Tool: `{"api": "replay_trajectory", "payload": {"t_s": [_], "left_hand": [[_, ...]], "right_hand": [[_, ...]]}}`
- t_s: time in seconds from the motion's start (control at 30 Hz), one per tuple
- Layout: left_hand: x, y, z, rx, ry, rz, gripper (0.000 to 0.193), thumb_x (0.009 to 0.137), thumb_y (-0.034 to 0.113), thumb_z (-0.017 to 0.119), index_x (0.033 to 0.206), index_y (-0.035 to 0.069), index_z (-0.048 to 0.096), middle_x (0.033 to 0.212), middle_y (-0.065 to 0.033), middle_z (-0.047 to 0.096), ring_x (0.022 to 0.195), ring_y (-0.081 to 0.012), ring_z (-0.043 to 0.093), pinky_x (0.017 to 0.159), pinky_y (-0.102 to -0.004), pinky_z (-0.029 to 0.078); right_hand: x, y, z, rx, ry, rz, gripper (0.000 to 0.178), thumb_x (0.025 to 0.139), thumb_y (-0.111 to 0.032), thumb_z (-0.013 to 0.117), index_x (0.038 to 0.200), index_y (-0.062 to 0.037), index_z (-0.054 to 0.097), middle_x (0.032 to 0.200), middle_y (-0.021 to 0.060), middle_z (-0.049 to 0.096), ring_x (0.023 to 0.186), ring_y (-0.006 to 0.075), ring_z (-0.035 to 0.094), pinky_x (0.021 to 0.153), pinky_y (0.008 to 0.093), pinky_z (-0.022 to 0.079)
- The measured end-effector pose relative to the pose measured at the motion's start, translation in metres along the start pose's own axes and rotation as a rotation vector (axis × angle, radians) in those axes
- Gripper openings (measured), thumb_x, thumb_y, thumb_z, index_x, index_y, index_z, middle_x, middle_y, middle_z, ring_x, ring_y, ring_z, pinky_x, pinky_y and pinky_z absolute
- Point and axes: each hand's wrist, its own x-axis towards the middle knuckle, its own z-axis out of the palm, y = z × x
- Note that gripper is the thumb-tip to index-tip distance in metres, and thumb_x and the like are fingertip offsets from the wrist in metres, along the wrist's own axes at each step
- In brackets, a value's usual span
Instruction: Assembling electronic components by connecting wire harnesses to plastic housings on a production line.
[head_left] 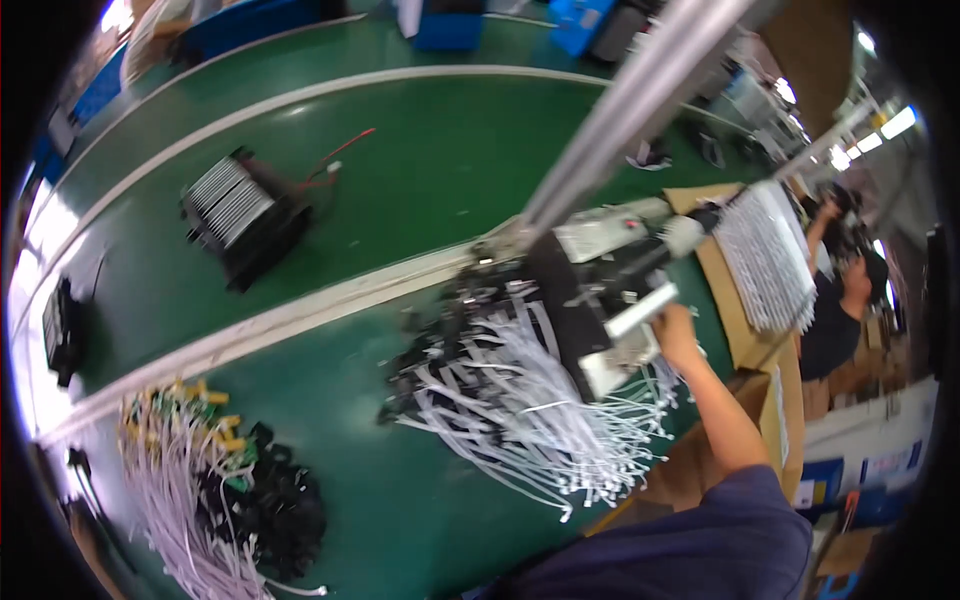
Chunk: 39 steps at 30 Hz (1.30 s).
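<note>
- so the white bar (643,310) is sat on the near side of a dark block-shaped fixture (562,305), right of centre on the green bench (365,430)
- its right end is met by the right-hand grip (678,332), fingers mostly hidden and a bit blurred, so whether it's clamped or just touched can't be told
- left-hand grip is out of view, so its state can't be told either
- white cables (520,395) are heaped in front and to the left of the fixture, with black connectors mixed in at their far end
- just to the right, a cardboard box (714,280) is seen, with a ribbed white stack (765,255) leaned over it
- a metal post (625,120) is set up behind, by a pale rail (270,320)
- past the rail, a black finned unit (235,210) with a red wire is left lying
- lower left, more cables (180,490) with yellow and green ends are piled beside black parts (280,510)
- far right, another person (832,325) can be seen
</note>
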Motion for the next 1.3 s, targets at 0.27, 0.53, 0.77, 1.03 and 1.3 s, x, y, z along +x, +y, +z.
{"api": "replay_trajectory", "payload": {"t_s": [0.27, 0.53, 0.77, 1.03, 1.3], "left_hand": [[-0.059, -0.003, -0.074, 0.012, 0.033, -0.043, 0.037, 0.089, 0.035, 0.058, 0.109, 0.005, 0.065, 0.105, -0.0164, 0.066, 0.101, -0.0334, 0.062, 0.093, -0.0433, 0.044], [-0.19, 0.082, -0.049, -0.011, 0.015, -0.13, 0.036, 0.089, 0.035, 0.058, 0.108, 0.006, 0.066, 0.102, -0.0159, 0.067, 0.1, -0.0326, 0.062, 0.092, -0.0428, 0.044], [-0.298, 0.24, -0.218, -0.675, -0.235, 0.053, 0.033, 0.085, 0.025, 0.073, 0.111, 0.004, 0.067, 0.095, -0.0077, 0.071, 0.087, -0.0139, 0.065, 0.08, -0.0293, 0.051], [-0.26, 0.158, -0.401, 0.693, 0.959, -0.245, 0.018, 0.079, 0.021, 0.066, 0.09, 0.009, 0.074, 0.093, -0.0116, 0.07, 0.095, -0.0322, 0.061, 0.084, -0.0435, 0.047], [-0.205, 0.124, -0.446, 0.843, 0.422, -0.56, 0.024, 0.076, 0.011, 0.06, 0.098, 0.011, 0.071, 0.097, -0.0158, 0.069, 0.1, -0.0363, 0.063, 0.085, -0.0541, 0.047]], "right_hand": [[-0.014, 0.02, -0.012, 0.22, 0.171, 0.177, 0.027, 0.094, -0.019, 0.057, 0.091, 0.0065, 0.064, 0.07, 0.0138, 0.059, 0.068, 0.0118, 0.052, 0.064, 0.032, 0.045], [-0.007, 0.08, -0.075, 0.442, 0.384, 0.155, 0.032, 0.095, -0.023, 0.059, 0.112, 0.0025, 0.066, 0.104, 0.0098, 0.068, 0.095, 0.0143, 0.059, 0.087, 0.0274, 0.044], [-0.139, -0.053, -0.126, 0.77, 0.766, -0.167, 0.028, 0.1, -0.015, 0.049, 0.106, 0.0078, 0.064, 0.073, 0.0044, 0.057, 0.059, 0.0097, 0.043, 0.056, 0.0228, 0.037], [-0.24, -0.173, -0.02, 1.688, -0.294, -0.314, 0.022, 0.096, -0.006, 0.05, 0.109, 0.0075, 0.061, 0.097, 0.02, 0.067, 0.087, 0.0271, 0.067, 0.082, 0.0403, 0.055], [-0.249, -0.236, 0.041, 1.777, -0.512, 0.004, 0.03, 0.098, -0.007, 0.05, 0.122, 0.0109, 0.055, 0.11, 0.022, 0.064, 0.101, 0.0273, 0.065, 0.091, 0.0387, 0.054]]}}
